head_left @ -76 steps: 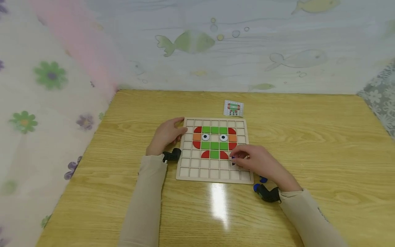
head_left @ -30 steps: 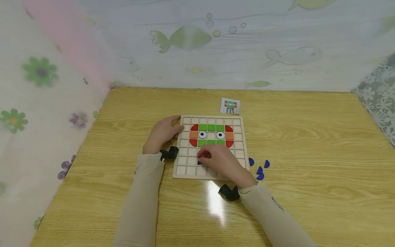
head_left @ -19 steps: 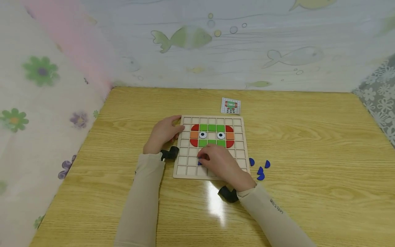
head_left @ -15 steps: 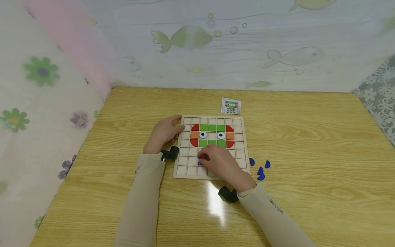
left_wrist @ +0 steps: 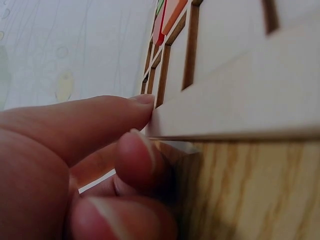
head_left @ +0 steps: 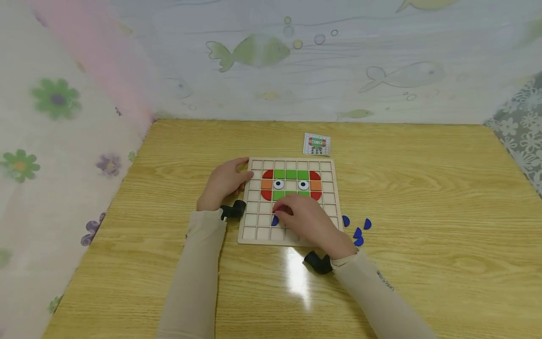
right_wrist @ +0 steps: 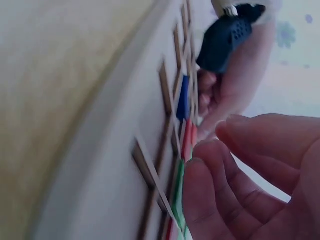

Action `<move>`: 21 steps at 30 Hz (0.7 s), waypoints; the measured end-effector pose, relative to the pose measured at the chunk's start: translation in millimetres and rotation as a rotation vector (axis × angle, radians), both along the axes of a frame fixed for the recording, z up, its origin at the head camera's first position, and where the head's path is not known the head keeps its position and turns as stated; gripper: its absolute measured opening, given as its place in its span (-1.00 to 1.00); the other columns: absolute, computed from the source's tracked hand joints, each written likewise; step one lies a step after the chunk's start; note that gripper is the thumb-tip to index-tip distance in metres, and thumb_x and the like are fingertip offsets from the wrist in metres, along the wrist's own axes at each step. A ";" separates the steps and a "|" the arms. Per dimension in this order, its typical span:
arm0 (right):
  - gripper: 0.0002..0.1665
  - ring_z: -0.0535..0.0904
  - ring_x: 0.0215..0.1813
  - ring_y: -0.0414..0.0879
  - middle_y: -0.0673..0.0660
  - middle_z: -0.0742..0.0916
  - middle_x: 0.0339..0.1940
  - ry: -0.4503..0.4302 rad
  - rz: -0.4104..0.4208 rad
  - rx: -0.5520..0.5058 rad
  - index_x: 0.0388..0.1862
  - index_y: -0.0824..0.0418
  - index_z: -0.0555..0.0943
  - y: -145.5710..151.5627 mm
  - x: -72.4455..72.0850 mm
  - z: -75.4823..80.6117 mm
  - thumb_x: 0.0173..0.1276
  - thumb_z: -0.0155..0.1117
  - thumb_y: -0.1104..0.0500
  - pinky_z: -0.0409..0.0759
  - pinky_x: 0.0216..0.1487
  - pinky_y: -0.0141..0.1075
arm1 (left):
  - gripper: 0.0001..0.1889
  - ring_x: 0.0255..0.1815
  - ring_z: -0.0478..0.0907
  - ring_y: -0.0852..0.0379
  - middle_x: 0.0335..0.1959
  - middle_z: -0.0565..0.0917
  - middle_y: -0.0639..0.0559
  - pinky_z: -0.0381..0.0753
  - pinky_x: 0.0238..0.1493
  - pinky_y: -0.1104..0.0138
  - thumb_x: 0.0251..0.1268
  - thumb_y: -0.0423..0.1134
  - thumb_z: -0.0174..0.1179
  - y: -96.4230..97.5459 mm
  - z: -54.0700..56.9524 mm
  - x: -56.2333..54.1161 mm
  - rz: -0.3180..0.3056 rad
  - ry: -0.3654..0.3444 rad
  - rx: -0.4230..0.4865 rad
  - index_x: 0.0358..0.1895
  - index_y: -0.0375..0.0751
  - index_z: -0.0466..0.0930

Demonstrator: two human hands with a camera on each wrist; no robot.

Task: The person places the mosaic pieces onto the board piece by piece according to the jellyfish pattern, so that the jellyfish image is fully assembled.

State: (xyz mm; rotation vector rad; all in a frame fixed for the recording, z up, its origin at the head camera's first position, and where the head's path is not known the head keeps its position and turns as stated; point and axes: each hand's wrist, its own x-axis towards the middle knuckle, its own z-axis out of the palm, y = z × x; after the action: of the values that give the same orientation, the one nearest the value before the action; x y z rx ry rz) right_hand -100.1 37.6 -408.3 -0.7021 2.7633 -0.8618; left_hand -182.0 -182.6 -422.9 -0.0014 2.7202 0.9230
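A wooden grid board (head_left: 250, 233) lies on the table, with green squares (head_left: 290, 174), red quarter-round pieces (head_left: 267, 195), orange squares (head_left: 267, 184) and two googly eyes in its cells. My left hand (head_left: 224, 183) holds its left edge near the far corner, thumb (left_wrist: 142, 102) on the rim. A blue curved-edge piece (head_left: 274, 220) sits in a cell in the second row from the near edge. Just above and right of it is my right hand (head_left: 306, 216), its bent fingers (right_wrist: 200, 190) apart from the thumb and nothing between them. This hand hides part of the lower rows.
Several blue pieces (head_left: 358, 232) lie on the table just right of the board. Behind the board is a small picture card (head_left: 316, 144) showing a similar coloured pattern. A painted wall (head_left: 254, 94) borders the table's far edge. Black wrist-worn devices sit at both wrists.
My right hand moved left across the board with a blue piece, let go of it in a cell and has lifted slightly off it. My left hand keeps its hold on the edge.
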 end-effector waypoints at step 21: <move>-0.80 0.44 -0.32 -0.21 -0.14 0.59 -0.32 -0.025 0.009 -0.009 -0.20 -0.01 0.62 57.0 -8.3 6.1 0.28 0.11 0.02 0.40 -0.25 -0.29 | -0.44 -0.81 0.36 0.14 -0.70 0.51 -0.02 0.42 -0.63 0.28 0.22 0.03 0.05 -0.4 0.8 1.8 0.043 -0.014 0.091 0.31 0.15 0.20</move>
State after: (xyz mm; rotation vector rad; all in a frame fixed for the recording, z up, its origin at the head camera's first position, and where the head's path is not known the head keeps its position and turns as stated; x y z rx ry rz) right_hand -108.4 94.6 -402.2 -0.7003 2.7339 -0.8757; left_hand -180.2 -183.0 -422.0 -0.0491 2.6724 1.0548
